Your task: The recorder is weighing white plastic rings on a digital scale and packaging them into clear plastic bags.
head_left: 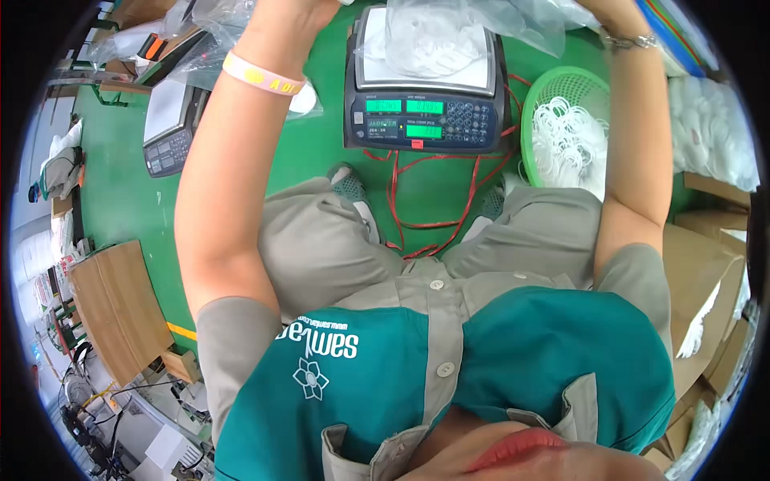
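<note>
Both of my arms reach forward to the top edge. Only the base of my left hand (309, 10) shows, left of the digital scale (421, 128); its fingers are cut off. My right hand (603, 11) is also cropped, beside a sheet of clear plastic (529, 24), and its fingers do not show. On the scale's pale pan lies a clear plastic bag (433, 40) with white contents. The scale's green displays are lit. Right of it stands a green mesh basket (529, 120) holding many white looped cords (565, 136), partly behind my right forearm.
A red cord (393, 192) winds over the green floor (120, 172) between my feet. A second scale (168, 128) stands to the left, a cardboard box (120, 309) at lower left. White bundled goods (710, 128) and cardboard cartons (694, 280) line the right.
</note>
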The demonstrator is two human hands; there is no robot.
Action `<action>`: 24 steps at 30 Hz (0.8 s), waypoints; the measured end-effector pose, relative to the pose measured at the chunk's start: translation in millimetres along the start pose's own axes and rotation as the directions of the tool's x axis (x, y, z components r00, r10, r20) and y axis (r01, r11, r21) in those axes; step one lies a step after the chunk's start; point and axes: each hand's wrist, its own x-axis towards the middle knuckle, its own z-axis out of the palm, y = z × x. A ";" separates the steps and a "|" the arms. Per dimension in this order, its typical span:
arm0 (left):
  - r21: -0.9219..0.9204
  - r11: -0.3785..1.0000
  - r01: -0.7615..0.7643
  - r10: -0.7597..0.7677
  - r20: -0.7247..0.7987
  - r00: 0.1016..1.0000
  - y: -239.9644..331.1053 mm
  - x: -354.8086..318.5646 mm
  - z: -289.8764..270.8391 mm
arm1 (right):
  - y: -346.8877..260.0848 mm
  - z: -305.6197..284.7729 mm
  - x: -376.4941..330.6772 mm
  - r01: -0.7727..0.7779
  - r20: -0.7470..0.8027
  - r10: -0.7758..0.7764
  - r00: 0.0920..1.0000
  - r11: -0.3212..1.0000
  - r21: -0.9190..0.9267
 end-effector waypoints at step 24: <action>-0.306 0.949 0.079 0.011 0.280 0.960 -11.6 -5.0 -37.2 | 213.6 91.1 109.8 -0.017 0.174 0.012 0.985 0.999 0.031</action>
